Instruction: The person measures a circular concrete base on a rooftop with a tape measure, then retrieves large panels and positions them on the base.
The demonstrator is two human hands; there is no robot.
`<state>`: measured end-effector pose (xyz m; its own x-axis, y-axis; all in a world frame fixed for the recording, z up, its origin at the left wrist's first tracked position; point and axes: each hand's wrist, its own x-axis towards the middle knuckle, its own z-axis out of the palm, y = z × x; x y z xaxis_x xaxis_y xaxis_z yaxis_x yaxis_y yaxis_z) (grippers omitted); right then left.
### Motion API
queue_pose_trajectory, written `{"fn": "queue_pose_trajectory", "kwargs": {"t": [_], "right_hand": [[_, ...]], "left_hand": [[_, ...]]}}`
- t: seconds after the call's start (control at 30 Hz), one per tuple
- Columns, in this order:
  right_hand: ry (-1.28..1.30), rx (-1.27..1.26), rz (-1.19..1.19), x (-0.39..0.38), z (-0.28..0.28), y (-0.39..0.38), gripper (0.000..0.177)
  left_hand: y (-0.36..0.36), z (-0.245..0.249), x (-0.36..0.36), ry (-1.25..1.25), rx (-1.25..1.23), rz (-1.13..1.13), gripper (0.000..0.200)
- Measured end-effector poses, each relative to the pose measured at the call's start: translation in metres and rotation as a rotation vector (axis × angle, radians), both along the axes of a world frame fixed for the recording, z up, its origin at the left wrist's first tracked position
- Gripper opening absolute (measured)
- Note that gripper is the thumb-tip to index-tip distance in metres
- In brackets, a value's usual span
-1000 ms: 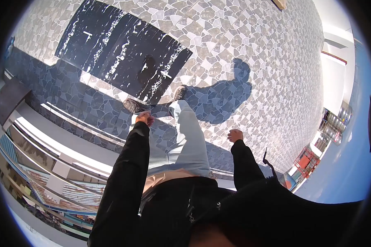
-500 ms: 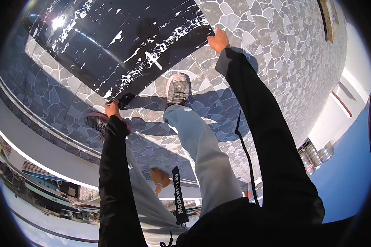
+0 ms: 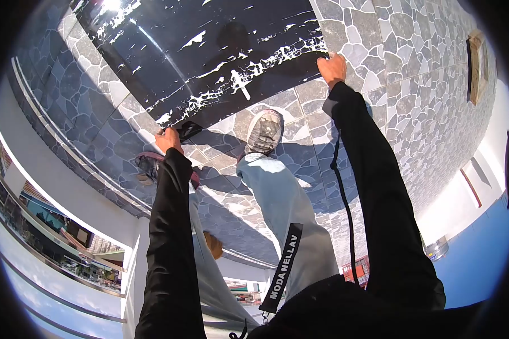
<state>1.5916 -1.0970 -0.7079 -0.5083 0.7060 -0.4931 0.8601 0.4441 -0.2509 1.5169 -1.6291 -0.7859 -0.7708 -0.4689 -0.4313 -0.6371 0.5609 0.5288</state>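
A glossy black sheet with white marble-like streaks (image 3: pixel 192 56) spreads in front of me, its near edge held between my two hands. My left hand (image 3: pixel 168 140) is closed on the near left corner, where a small dark piece (image 3: pixel 189 130) sticks out beside the fingers. At the near right corner, my right hand (image 3: pixel 332 68) pinches the edge between thumb and fingers. Sunlight glints off the sheet's far left part, and a white cross-like mark (image 3: pixel 240 85) shows near its front edge. One of my shoes (image 3: pixel 264 131) stands just short of that edge.
Stone-patterned tiles (image 3: pixel 401 107) cover the floor. My other shoe (image 3: pixel 150 165) is beneath the left hand. A wooden-framed object (image 3: pixel 478 68) lies at the far right. A low pale wall (image 3: pixel 45 133) runs along the left, and a brown round object (image 3: pixel 213 244) sits behind my legs.
In the view, the sheet and both hands have shifted right, and the left hand also sits higher. Both hands keep their grip. The lettered strap at my waist has swung right.
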Motion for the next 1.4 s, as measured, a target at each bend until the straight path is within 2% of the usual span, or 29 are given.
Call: {"fn": "queue_pose_trajectory", "kwargs": {"t": [0.03, 0.07, 0.13, 0.2, 0.27, 0.3, 0.33, 0.37, 0.4, 0.43, 0.47, 0.5, 0.53, 0.6, 0.67, 0.73, 0.8, 0.87, 0.97, 1.03, 1.1, 1.13, 1.17, 1.27, 1.33, 1.4], "right_hand": [[0.03, 0.046, -0.032, 0.006, -0.013, 0.004, 0.044], [0.019, 0.076, 0.0, 0.005, -0.012, 0.004, 0.043], [0.047, 0.06, -0.022, 0.007, -0.008, 0.003, 0.044], [-0.008, -0.027, 0.002, 0.01, 0.004, 0.008, 0.043], [0.043, -0.003, -0.05, 0.037, -0.019, 0.021, 0.042], [0.048, 0.025, -0.056, 0.042, -0.011, 0.02, 0.04], [0.055, 0.06, -0.063, 0.043, 0.004, 0.019, 0.039], [0.119, 0.076, 0.009, 0.044, 0.025, 0.019, 0.034], [0.164, 0.016, 0.007, 0.046, 0.045, 0.021, 0.031], [0.167, -0.052, 0.007, 0.043, 0.073, 0.022, 0.03], [0.17, -0.125, 0.006, 0.034, 0.105, 0.026, 0.028], [0.151, -0.141, 0.017, 0.026, 0.133, 0.027, 0.027], [0.138, -0.16, 0.03, 0.014, 0.16, 0.03, 0.026], [0.121, -0.144, 0.047, -0.024, 0.222, 0.036, 0.025], [0.156, -0.2, 0.106, -0.05, 0.262, 0.05, 0.026], [0.199, -0.243, 0.158, -0.071, 0.274, 0.075, 0.028], [0.02, -0.324, 0.151, -0.107, 0.299, 0.086, 0.029], [0.043, -0.305, 0.138, -0.133, 0.308, 0.096, 0.026], [-0.075, -0.247, 0.184, -0.168, 0.319, 0.109, 0.027], [-0.139, -0.268, 0.293, -0.191, 0.348, 0.106, 0.029], [-0.2, -0.366, 0.148, -0.213, 0.357, 0.101, 0.029], [-0.204, -0.351, 0.155, -0.226, 0.355, 0.107, 0.029], [-0.325, -0.198, 0.774, -0.237, 0.347, 0.12, 0.03], [-0.411, -0.247, 0.455, -0.262, 0.356, 0.119, 0.033], [-0.385, -0.345, 0.345, -0.276, 0.369, 0.109, 0.035], [-0.436, -0.381, 0.285, -0.277, 0.323, 0.136, 0.033]], "left_hand": [[-0.003, 0.001, -0.001, -0.028, 0.176, 0.087, 0.021], [0.002, 0.011, -0.006, -0.012, 0.181, 0.097, 0.021], [0.0, 0.031, -0.009, -0.187, 0.184, 0.045, 0.05], [-0.007, 0.048, -0.013, -0.166, 0.167, -0.015, 0.045], [-0.006, 0.08, -0.018, -0.23, -0.006, -0.201, 0.039], [-0.018, 0.084, -0.02, -0.281, 0.045, -0.11, 0.033], [-0.024, 0.091, -0.019, -0.26, 0.225, 0.004, 0.031], [-0.007, 0.132, -0.03, -0.366, 0.214, 0.046, 0.034], [-0.041, 0.117, -0.025, -0.245, 0.202, -0.062, 0.036], [-0.047, 0.143, -0.033, -0.28, 0.117, -0.237, 0.039], [-0.027, 0.186, -0.044, -0.371, 0.106, -0.245, 0.044], [-0.031, 0.21, -0.054, -0.4, 0.113, -0.313, 0.044], [-0.052, 0.211, -0.061, -0.32, 0.093, -0.407, 0.047], [-0.02, 0.287, -0.098, -0.522, 0.156, -0.401, 0.05], [-0.001, 0.339, -0.127, -0.577, 0.221, -0.271, 0.051], [-0.009, 0.354, -0.151, -0.581, 0.318, -0.242, 0.05], [-0.012, 0.362, -0.175, -0.577, 0.448, -0.115, 0.049], [-0.008, 0.377, -0.196, -0.603, 0.473, -0.095, 0.052], [0.009, 0.4, -0.222, -0.593, 0.545, -0.044, 0.058], [0.004, 0.406, -0.236, -0.618, 0.513, -0.093, 0.063], [-0.006, 0.407, -0.253, -0.645, 0.478, -0.122, 0.064], [-0.006, 0.407, -0.267, -0.656, 0.434, -0.175, 0.066], [0.004, 0.417, -0.279, -0.671, 0.328, -0.22, 0.067], [0.011, 0.427, -0.293, -0.586, 0.37, -0.276, 0.063], [0.011, 0.434, -0.307, -0.621, 0.294, -0.414, 0.061], [0.01, 0.433, -0.319, -0.651, 0.257, -0.443, 0.059]]}}
